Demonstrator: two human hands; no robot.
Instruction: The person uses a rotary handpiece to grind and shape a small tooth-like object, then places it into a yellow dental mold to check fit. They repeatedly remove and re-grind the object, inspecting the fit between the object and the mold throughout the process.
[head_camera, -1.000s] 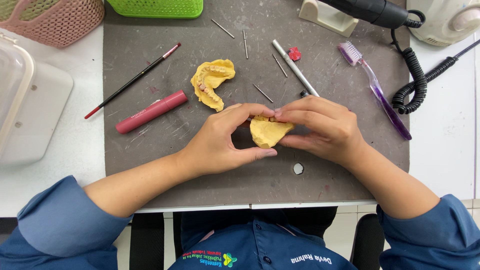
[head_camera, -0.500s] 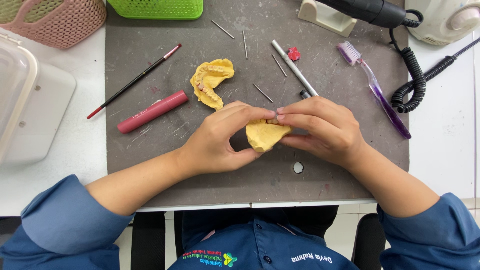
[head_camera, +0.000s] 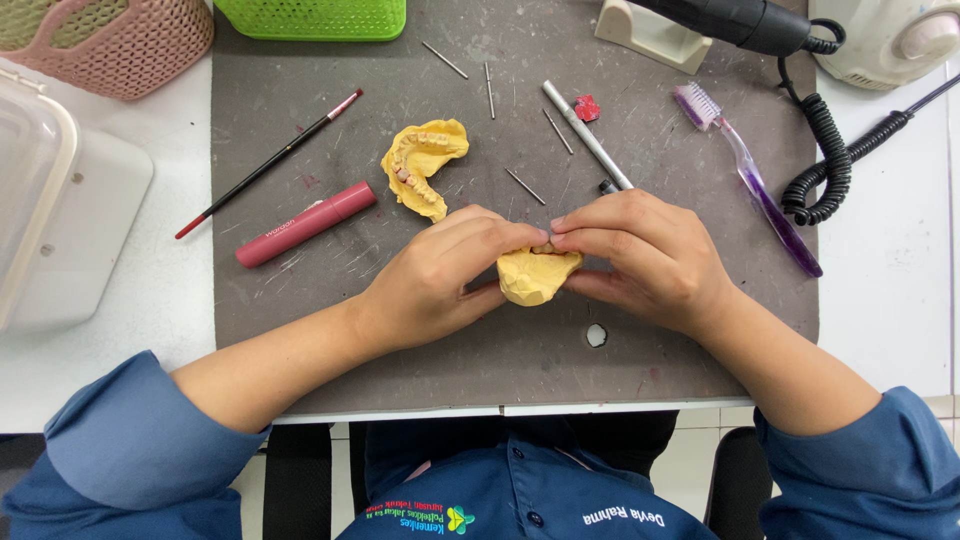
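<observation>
Since a moment ago the two hands have drawn a little closer over the yellow dental cast (head_camera: 537, 275), fingertips now meeting above it, while everything else on the grey mat (head_camera: 700, 340) has stayed where it was. The left hand (head_camera: 440, 275) curls around the cast's left side, grasping it with thumb underneath and fingers over the top. The right hand (head_camera: 645, 258) grips the cast from the right, its fingertips touching those of the left hand just above the cast's upper edge. The cast sits low in the middle of the mat, near the front edge of the desk (head_camera: 880, 300), and I cannot tell whether it rests on the mat or is lifted just off it.

Toward the back of the mat lies a second yellow cast (head_camera: 425, 165) with a row of teeth showing, well apart from the hands. Left of it a pink tube (head_camera: 305, 224) lies slanted, and beyond that a thin brush (head_camera: 270, 162) with a red tip points at the back left corner. A silver pen-like tool (head_camera: 585, 133) runs down toward the right hand, its lower end hidden behind the knuckles. A purple toothbrush (head_camera: 750, 180) lies near the mat's right edge, beside a coiled black cord (head_camera: 825, 160). A small round hole-like spot (head_camera: 596, 335) shows just below the right hand
</observation>
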